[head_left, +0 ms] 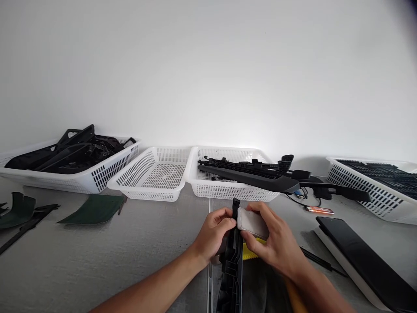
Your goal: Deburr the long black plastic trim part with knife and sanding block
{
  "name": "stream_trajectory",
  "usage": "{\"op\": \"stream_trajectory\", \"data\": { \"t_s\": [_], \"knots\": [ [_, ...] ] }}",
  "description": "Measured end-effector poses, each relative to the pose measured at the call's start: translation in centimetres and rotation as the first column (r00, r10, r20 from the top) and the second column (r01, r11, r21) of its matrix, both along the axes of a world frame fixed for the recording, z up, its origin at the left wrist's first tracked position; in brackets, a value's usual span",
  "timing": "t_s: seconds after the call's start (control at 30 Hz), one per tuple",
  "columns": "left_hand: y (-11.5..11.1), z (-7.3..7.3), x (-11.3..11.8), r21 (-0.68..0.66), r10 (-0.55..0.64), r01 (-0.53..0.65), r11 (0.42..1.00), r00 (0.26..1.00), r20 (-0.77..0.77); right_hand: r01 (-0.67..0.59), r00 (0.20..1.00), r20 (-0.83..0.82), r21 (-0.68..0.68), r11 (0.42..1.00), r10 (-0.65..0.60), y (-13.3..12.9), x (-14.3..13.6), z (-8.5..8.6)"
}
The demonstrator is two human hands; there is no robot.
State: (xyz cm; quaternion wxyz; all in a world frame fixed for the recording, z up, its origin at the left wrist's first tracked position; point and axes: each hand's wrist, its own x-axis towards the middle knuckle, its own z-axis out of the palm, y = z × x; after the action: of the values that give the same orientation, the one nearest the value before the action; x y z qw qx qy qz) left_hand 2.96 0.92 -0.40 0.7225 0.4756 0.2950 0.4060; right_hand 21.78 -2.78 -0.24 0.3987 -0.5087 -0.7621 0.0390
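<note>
Pinching is seen in both hands in the head view. Near its upper end, a long black plastic part (232, 265) is gripped between the thumb and fingers of the left hand (213, 232), and its lower end is cut off by the bottom edge. A pale block (254, 221) is held between the thumb and fingers of the right hand (276, 243), its left edge set right against or just beside the part; which of the two cannot be told. Below the block, a yellow toothed piece (250, 253) is partly covered by the right hand. Beyond the hands, black pieces (250, 171) are laid across a white basket (234, 191), reaching past its right side. To the left, a dark green sheet (93, 208) is placed on the grey table (146, 248); to the right, a black-topped slab (365, 261) is seen.
</note>
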Motion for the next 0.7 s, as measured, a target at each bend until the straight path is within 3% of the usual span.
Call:
{"op": "stream_trajectory", "data": {
  "t_s": [0.17, 0.33, 0.6, 0.7],
  "knots": [
    [0.44, 0.20, -0.56, 0.118, 0.038, -0.026, 0.993, 0.994, -0.103, -0.048, 0.998, 0.028, -0.029, 0.998, 0.049, -0.06, 0.04, -0.24],
    [0.56, 0.11, -0.67, 0.139, 0.062, -0.041, 0.989, 0.987, -0.152, -0.094, 0.995, 0.028, -0.055, 0.994, 0.095, -0.18, -0.16, -0.05],
    [0.69, -0.32, -0.52, 0.147, 0.133, -0.116, 0.982, 0.985, -0.113, -0.157, 0.986, 0.039, -0.080, 0.984, 0.160, -0.34, -0.38, 0.22],
    [0.75, -0.31, -0.53, 0.143, 0.121, -0.106, 0.984, 0.987, -0.102, -0.112, 0.993, 0.036, -0.056, 0.992, 0.114, -0.28, -0.37, 0.07]
  ]
}}
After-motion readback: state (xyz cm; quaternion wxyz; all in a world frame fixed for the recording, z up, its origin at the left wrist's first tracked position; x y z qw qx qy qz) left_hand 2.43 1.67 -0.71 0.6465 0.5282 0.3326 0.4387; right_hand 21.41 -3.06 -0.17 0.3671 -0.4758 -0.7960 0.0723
